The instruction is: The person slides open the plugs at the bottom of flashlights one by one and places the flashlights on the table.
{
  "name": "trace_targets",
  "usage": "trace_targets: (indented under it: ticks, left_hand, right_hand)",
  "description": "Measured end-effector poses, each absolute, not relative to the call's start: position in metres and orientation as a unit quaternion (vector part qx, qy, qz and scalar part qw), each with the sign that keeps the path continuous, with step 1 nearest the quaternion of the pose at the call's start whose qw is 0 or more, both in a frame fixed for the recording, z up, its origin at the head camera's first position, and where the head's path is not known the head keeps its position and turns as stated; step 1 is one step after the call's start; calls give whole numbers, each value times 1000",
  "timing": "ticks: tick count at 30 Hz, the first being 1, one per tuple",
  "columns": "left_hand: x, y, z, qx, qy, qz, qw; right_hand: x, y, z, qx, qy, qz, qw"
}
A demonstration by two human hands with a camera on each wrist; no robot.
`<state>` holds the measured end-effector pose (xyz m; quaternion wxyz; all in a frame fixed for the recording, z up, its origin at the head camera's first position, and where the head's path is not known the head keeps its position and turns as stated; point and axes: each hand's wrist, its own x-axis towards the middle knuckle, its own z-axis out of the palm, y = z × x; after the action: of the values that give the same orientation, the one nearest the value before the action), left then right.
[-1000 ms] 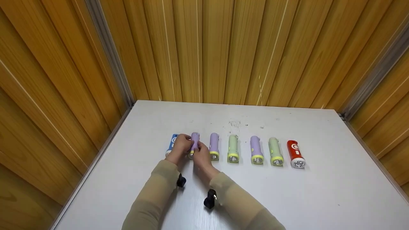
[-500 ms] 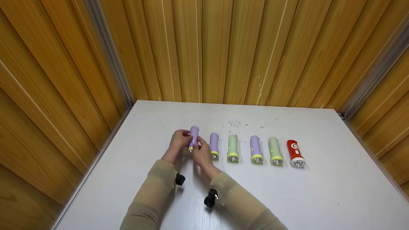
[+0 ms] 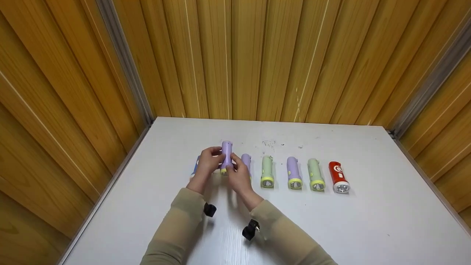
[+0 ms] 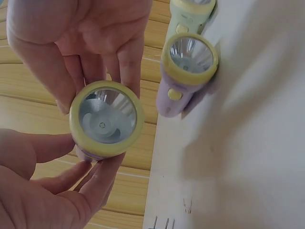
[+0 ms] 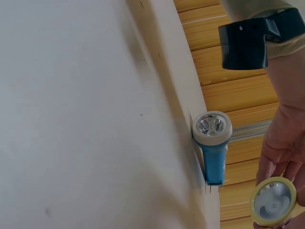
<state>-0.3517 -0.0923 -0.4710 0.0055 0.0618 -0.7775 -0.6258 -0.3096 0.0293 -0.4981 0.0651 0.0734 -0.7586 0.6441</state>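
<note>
A purple flashlight [image 3: 227, 149] with a yellow rim is held up off the table, its lens [image 4: 107, 116] facing the person. My left hand [image 3: 210, 161] pinches its left side between thumb and fingers. From the right, my right hand [image 3: 240, 175] grips it near the yellow head. Partly behind the right hand lies a second purple flashlight [image 3: 246, 161]. The blue flashlight [image 5: 214, 160] with a white head lies beyond the left hand, which mostly covers it in the head view.
Further right along the row lie a green flashlight [image 3: 267, 170], another purple flashlight [image 3: 294, 171], a second green flashlight [image 3: 316, 173] and a red flashlight [image 3: 337, 175]. They rest on a white table [image 3: 368, 228]. Wood-patterned panels [image 3: 250, 59] enclose its back and sides.
Both hands have raised the purple flashlight from its place in the row and moved it away from the person, then slightly right. It now stands higher in view, overlapping the neighbouring purple one less openly seen.
</note>
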Motion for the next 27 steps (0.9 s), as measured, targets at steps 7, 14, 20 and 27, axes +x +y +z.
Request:
trace_targets:
  ticks: [7, 14, 20, 27]
  left_hand:
    - [-342, -76, -472, 64, -765, -641, 28]
    - [-336, -62, -478, 35, -748, -661, 48]
    - [-328, -49, -479, 16, -737, -674, 51]
    - [-322, -33, -485, 3, -726, -686, 51]
  right_hand:
    - [-307, 46, -501, 83, -745, 659, 70]
    - [-299, 65, -498, 90, -731, 672, 73]
    - [-289, 81, -496, 84, -723, 683, 66]
    - [-282, 100, -498, 86, -719, 686, 70]
